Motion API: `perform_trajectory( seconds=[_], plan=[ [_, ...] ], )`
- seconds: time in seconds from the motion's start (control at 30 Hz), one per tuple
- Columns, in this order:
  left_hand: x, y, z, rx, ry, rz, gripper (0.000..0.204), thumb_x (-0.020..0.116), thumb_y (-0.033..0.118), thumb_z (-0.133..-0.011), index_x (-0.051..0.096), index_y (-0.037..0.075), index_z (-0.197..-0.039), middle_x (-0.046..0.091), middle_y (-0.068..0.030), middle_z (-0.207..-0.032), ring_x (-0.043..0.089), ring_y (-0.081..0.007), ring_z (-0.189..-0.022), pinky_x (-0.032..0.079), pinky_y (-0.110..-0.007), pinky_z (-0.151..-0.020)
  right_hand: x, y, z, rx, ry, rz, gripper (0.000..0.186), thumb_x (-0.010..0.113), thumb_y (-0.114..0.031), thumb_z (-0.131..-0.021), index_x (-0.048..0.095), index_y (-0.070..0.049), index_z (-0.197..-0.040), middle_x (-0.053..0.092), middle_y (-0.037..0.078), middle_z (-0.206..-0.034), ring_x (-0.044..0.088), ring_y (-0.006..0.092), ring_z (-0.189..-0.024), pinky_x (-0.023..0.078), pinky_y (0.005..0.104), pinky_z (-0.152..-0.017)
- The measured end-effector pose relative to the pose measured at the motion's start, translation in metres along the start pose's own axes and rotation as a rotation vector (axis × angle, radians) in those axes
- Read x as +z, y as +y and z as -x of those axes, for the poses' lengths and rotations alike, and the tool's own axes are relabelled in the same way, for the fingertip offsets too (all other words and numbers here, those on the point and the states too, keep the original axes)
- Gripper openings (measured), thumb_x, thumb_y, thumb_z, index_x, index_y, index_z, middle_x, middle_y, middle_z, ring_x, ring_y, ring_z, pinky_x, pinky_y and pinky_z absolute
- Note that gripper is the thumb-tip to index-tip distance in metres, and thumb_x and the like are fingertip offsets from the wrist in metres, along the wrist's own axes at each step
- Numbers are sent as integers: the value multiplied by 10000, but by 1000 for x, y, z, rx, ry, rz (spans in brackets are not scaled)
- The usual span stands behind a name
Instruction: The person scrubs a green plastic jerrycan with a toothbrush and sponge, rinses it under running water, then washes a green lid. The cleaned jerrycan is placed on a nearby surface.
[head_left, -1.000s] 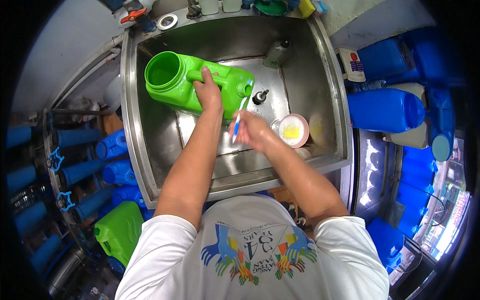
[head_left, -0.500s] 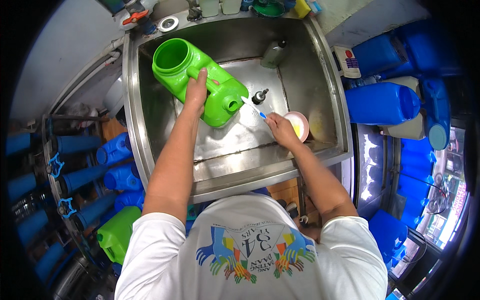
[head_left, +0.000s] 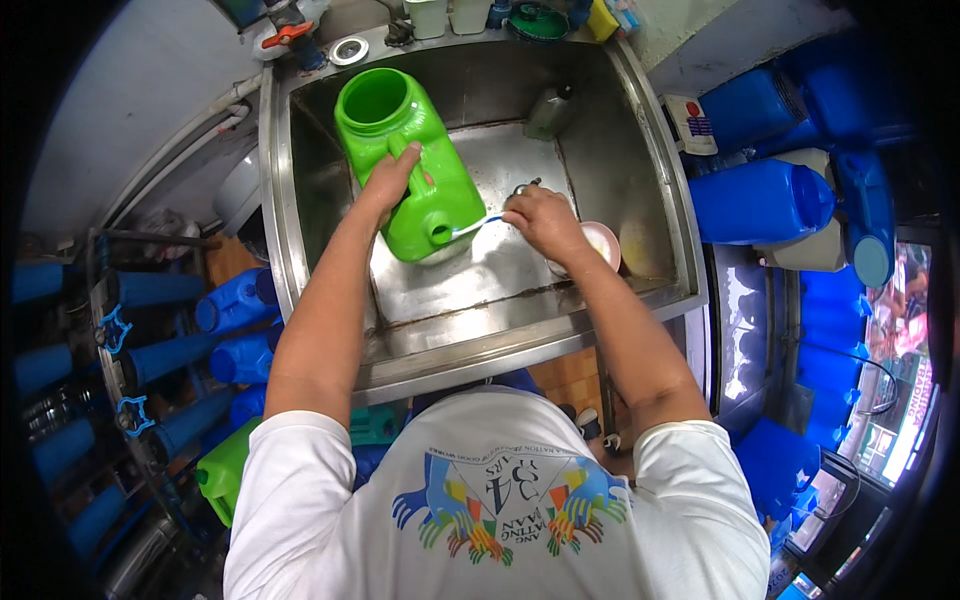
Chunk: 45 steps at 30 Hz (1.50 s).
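Observation:
My left hand is closed around the handle of a bright green plastic jug, tilted inside the steel sink. The jug's wide mouth points up and away; its small spout faces me. Between the fingers of my right hand is a blue-and-white toothbrush, its head end at the small spout. Whether the bristles are inside the opening I cannot tell. Beside and partly beneath my right wrist sits a pink bowl with pale contents. A small dark fitting at the drain is mostly hidden behind that hand.
A clear bottle with a dark cap stands in the sink's far right corner. Blue jugs crowd the right side, and more blue containers the left. An orange-handled tap and a green bowl are along the back.
The jug has turned more upright and its spout has shifted left. My right hand has moved up and slightly left, bringing the toothbrush head to the spout.

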<state>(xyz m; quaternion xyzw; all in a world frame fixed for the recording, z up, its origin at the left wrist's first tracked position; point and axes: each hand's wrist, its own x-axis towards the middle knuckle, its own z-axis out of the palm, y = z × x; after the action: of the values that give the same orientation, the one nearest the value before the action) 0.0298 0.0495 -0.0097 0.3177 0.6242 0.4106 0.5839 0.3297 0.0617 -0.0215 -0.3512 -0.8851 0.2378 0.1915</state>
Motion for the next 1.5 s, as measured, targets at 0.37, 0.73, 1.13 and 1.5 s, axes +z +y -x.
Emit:
perform_trajectory(
  seconds=[0.37,0.73,1.13,1.5],
  plan=[
    [-12,-9,47,276,-30,-823,529,688,469,-899,643,68,-1240,711,-176,-1022,691,-292,-936,524,-398,-851,5,-21,29,274,3,193,228,622,-298,-922,700,-86,-893,667,150,-841,651,382,-750,529,488,-679],
    [-6,2,59,263,64,-892,602,609,592,-902,670,114,-1263,693,-212,-1146,657,-388,-1077,505,-434,-927,-9,-39,33,436,-100,-45,294,543,-308,-968,699,-60,-989,694,211,-903,662,415,-874,521,482,-783],
    [-15,-16,48,427,135,-742,524,474,507,-1013,668,64,-1215,716,-172,-1072,690,-331,-1002,515,-402,-869,12,-30,58,220,-461,-105,298,569,-324,-990,687,-57,-1052,696,201,-876,663,420,-833,516,487,-744],
    [-14,-26,44,465,259,-419,526,415,476,-1049,588,56,-1314,701,-187,-1093,658,-311,-1033,495,-390,-927,34,-104,-10,273,-370,-14,284,561,-302,-974,686,-48,-997,693,232,-896,655,447,-848,524,520,-766]
  ],
)
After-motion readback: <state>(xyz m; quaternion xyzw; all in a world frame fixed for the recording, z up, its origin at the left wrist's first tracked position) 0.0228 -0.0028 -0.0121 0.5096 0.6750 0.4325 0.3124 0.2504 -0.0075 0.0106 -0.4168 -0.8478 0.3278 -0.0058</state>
